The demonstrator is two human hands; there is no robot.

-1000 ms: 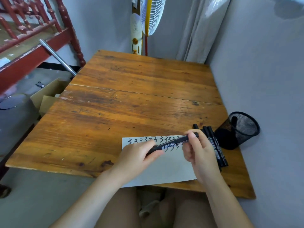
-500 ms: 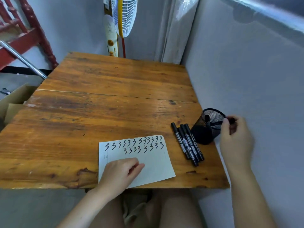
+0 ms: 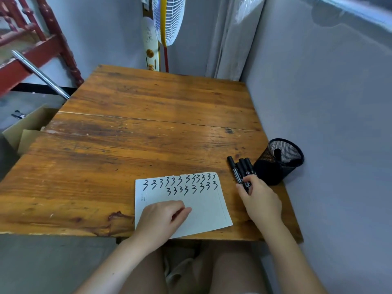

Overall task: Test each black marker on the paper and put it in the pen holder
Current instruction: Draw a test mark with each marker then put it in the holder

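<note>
A white paper (image 3: pixel 204 209) with two rows of black test marks lies at the table's near edge. My left hand (image 3: pixel 161 219) rests on its lower left part, fingers loosely curled, holding nothing. Three black markers (image 3: pixel 237 169) lie side by side just right of the paper. My right hand (image 3: pixel 261 203) is on their near ends, its fingertips pinching one marker that still lies on the table. The black mesh pen holder (image 3: pixel 272 174) stands right of the markers, against the wall, with a marker (image 3: pixel 277 153) inside it.
The wooden table (image 3: pixel 148 134) sits in a corner, with a grey wall (image 3: pixel 328 124) close along its right side. A white fan (image 3: pixel 167 20) stands behind the far edge. Cardboard boxes (image 3: pixel 27 126) and a red wooden frame (image 3: pixel 38 47) are to the left.
My right hand put the marker it was carrying into the pen holder, then came back left onto the lying markers. My left hand let go of that marker and settled on the paper.
</note>
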